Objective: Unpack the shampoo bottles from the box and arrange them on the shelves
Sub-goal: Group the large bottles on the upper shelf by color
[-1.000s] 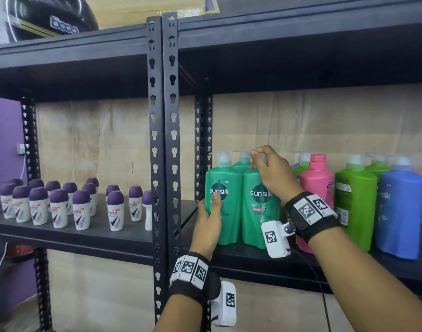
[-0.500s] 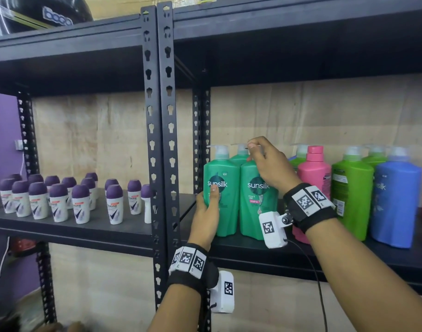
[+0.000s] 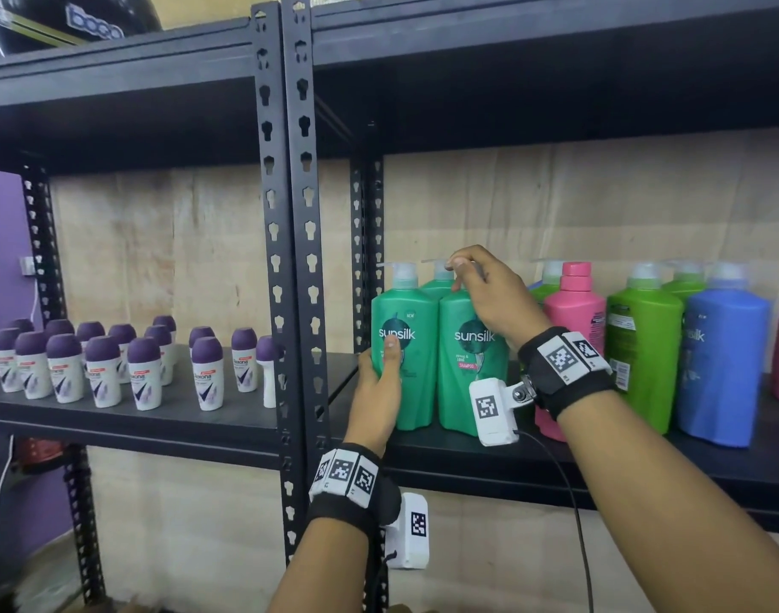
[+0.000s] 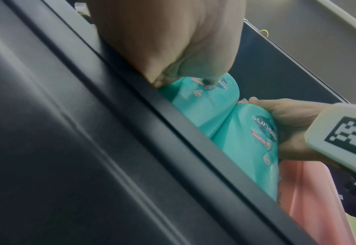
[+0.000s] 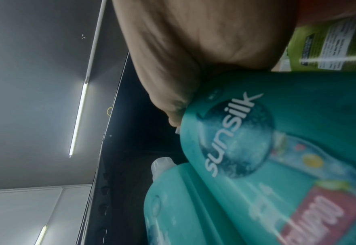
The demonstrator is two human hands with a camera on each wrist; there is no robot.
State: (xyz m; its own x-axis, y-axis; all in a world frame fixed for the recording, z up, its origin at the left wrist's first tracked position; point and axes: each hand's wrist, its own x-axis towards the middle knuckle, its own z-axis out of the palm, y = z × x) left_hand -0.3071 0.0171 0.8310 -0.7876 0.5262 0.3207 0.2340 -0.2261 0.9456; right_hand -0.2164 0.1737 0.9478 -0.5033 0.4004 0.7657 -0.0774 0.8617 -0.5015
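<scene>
Two teal Sunsilk pump bottles stand side by side at the front left of the black right-hand shelf (image 3: 467,453), with a third behind them. My left hand (image 3: 378,382) grips the left teal bottle (image 3: 416,382) low on its side, thumb across the label. My right hand (image 3: 489,294) curls over the pump top of the right teal bottle (image 3: 467,391). The left wrist view shows both bottles, the left teal bottle (image 4: 206,106) and the right teal bottle (image 4: 252,149), with my right hand (image 4: 294,119) beside the latter. The right teal bottle (image 5: 298,132) fills the right wrist view. No box is in view.
A pink bottle (image 3: 573,329), light green bottles (image 3: 644,356) and a blue bottle (image 3: 724,369) stand to the right on the same shelf. Several purple-capped roll-on deodorants (image 3: 104,369) fill the left shelf. Black slotted posts (image 3: 290,258) divide the two bays; another shelf hangs overhead.
Both hands keep their hold on the two teal bottles. Only the head view has drifted a little; the bottles stand where they were.
</scene>
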